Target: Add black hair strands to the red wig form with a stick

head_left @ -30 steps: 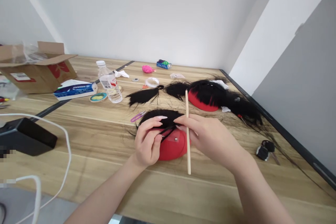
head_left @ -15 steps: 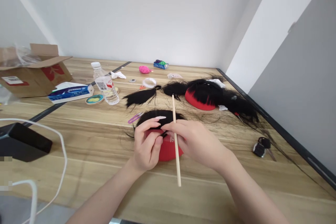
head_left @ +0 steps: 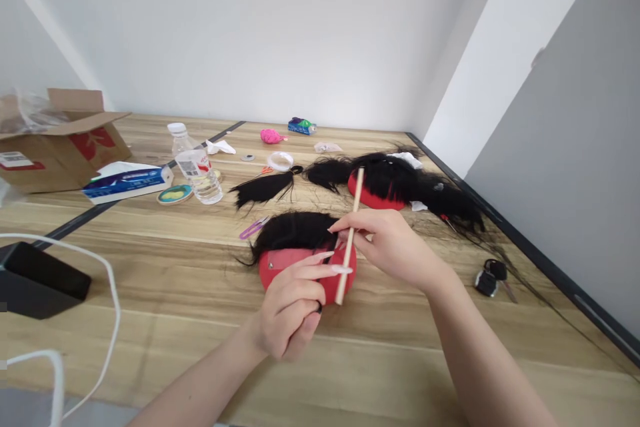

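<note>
A red dome-shaped block (head_left: pixel 345 280) stands on the table before me, with black hair (head_left: pixel 295 230) over its far side and a clear strip (head_left: pixel 287 257) pinned across its front. My right hand (head_left: pixel 387 240) pinches a thin wooden stick (head_left: pixel 355 213) over the block's right side; the stick slants upright. In front of the block is my left hand (head_left: pixel 295 297), two fingers stretched toward the stick's lower part and the others curled in. A small dark tuft, seemingly hair, shows between the curled fingers and thumb. A fine strand between the hands is too small to make out.
Purple thread snips (head_left: pixel 253 228) lie left of the block. Behind are a tied black hair bundle (head_left: pixel 265 188) and another red block (head_left: pixel 385 201) under long hair. A water bottle (head_left: pixel 200 170), tissue pack (head_left: pixel 127 181), cardboard box (head_left: pixel 65 153) and keys (head_left: pixel 486 282) surround the work.
My left hand has dropped toward me and stretched two fingers out, uncovering the clear strip. My right hand has moved slightly right and up with the stick, which leans more to the right.
</note>
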`<action>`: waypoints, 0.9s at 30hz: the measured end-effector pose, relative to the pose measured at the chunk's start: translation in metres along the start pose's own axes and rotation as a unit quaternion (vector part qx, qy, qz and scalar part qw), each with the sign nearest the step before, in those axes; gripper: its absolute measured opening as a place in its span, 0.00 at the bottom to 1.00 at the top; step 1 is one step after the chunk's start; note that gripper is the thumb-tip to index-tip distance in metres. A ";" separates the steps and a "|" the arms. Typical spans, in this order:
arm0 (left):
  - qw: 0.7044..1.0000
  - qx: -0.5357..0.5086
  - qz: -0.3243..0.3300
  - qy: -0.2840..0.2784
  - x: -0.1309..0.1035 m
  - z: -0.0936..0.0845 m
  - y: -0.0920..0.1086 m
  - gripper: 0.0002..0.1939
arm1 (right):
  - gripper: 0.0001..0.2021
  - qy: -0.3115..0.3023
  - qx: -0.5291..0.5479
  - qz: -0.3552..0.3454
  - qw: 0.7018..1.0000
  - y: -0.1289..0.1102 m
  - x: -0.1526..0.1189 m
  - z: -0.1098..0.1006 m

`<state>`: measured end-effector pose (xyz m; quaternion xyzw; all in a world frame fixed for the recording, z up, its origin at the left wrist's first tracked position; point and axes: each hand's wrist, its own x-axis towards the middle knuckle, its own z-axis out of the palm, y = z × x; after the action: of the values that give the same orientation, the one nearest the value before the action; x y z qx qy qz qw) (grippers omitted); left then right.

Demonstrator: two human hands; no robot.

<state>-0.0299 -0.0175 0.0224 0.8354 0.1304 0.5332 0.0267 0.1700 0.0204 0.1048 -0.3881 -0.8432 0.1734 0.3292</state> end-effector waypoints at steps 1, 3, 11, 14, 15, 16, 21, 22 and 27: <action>1.000 0.000 -0.008 0.020 -0.003 0.001 -0.001 0.10 | 0.15 0.004 -0.014 0.006 1.000 0.001 0.000 -0.002; 0.997 -0.004 -0.039 0.071 -0.011 0.003 -0.005 0.09 | 0.14 0.018 -0.040 0.020 0.999 0.005 -0.001 -0.006; 0.947 0.253 -0.062 0.191 -0.012 -0.031 -0.049 0.09 | 0.08 0.072 -0.042 0.082 0.993 0.005 -0.005 -0.021; 0.901 0.334 -0.146 0.237 -0.008 -0.052 -0.069 0.12 | 0.10 0.074 0.000 0.079 0.994 -0.005 -0.003 -0.017; 0.886 0.341 -0.196 0.245 -0.008 -0.058 -0.075 0.14 | 0.11 0.071 0.013 0.073 0.995 -0.007 -0.002 -0.013; 0.870 0.341 -0.256 0.250 -0.009 -0.063 -0.081 0.16 | 0.11 0.066 0.024 0.064 0.995 -0.009 -0.001 -0.007; 0.839 0.299 -0.396 0.222 -0.024 -0.075 -0.108 0.17 | 0.25 0.034 0.064 0.026 0.997 0.005 0.004 0.037; 0.839 0.284 -0.412 0.213 -0.027 -0.073 -0.112 0.18 | 0.28 0.020 0.079 0.027 0.996 0.010 0.005 0.046; 0.859 0.217 -0.441 0.140 -0.036 -0.053 -0.122 0.19 | 0.31 0.041 0.158 0.092 0.982 0.034 0.002 0.076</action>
<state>-0.1149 0.0860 -0.0093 0.5916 0.6000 0.5353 0.0587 0.1351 0.0404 0.0324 -0.4137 -0.7515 0.3179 0.4038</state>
